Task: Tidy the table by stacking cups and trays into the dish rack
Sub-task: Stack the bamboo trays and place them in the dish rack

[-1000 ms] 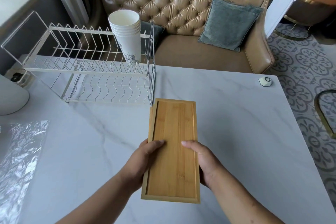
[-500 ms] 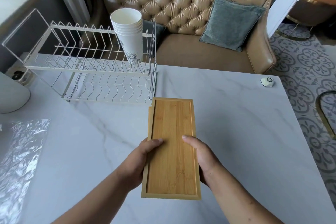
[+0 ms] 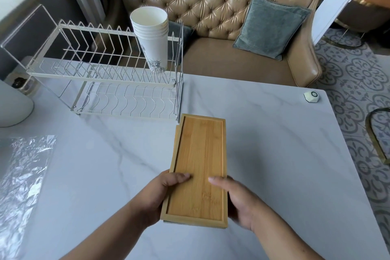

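Note:
A stack of bamboo trays (image 3: 200,162) sits lengthwise in the middle of the marble table, its near end raised in both my hands. My left hand (image 3: 160,194) grips the left edge with the thumb on top. On the right edge, my right hand (image 3: 240,198) holds the stack the same way. A second tray's rim shows under the top one on the left side. The white wire dish rack (image 3: 105,82) stands at the back left, just beyond the trays' far end. Several nested white paper cups (image 3: 152,36) stand on its upper tier at the right end.
A crumpled clear plastic sheet (image 3: 23,177) lies at the table's left edge, and a white rounded object (image 3: 12,107) stands behind it. A small white hexagonal gadget (image 3: 312,96) sits near the far right corner. A tan tufted sofa (image 3: 211,6) with a grey cushion backs the table.
The trays have lifted slightly at the near end and edged toward the rack, and the lower tray's rim now peeks out on the left. My grip is unchanged.

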Available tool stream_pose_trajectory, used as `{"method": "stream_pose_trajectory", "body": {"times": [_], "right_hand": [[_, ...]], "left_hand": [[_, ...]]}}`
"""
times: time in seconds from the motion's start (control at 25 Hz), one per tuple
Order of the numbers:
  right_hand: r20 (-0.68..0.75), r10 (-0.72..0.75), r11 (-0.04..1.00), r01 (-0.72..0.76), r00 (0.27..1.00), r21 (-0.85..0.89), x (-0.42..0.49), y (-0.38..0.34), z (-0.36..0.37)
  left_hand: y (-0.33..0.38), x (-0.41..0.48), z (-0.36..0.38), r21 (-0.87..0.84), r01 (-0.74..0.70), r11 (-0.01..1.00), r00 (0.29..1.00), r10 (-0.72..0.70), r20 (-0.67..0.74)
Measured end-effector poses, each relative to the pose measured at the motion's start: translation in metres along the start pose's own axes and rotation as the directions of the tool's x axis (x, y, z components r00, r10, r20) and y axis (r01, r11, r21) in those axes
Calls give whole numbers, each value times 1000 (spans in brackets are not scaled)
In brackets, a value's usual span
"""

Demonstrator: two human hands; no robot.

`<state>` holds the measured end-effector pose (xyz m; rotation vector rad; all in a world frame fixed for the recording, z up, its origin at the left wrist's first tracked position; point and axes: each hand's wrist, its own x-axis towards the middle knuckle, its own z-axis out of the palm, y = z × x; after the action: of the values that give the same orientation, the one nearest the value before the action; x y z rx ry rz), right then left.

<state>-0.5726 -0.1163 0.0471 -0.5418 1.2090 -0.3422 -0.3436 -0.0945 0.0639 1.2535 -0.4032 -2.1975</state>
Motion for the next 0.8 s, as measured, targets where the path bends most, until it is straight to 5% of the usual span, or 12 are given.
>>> {"method": "stream_pose_trajectory", "body": {"times": [0.52,0.8], "right_hand": [[187,-40,991,62,982,-116,52,-8,107],[191,-99,993,110,976,-45,100,-50,137]], "left_hand": [[4,-53,-109,-125,-114,986,980,91,-175],[54,-49,-144,176,-132,975,958,172,-231]]}}
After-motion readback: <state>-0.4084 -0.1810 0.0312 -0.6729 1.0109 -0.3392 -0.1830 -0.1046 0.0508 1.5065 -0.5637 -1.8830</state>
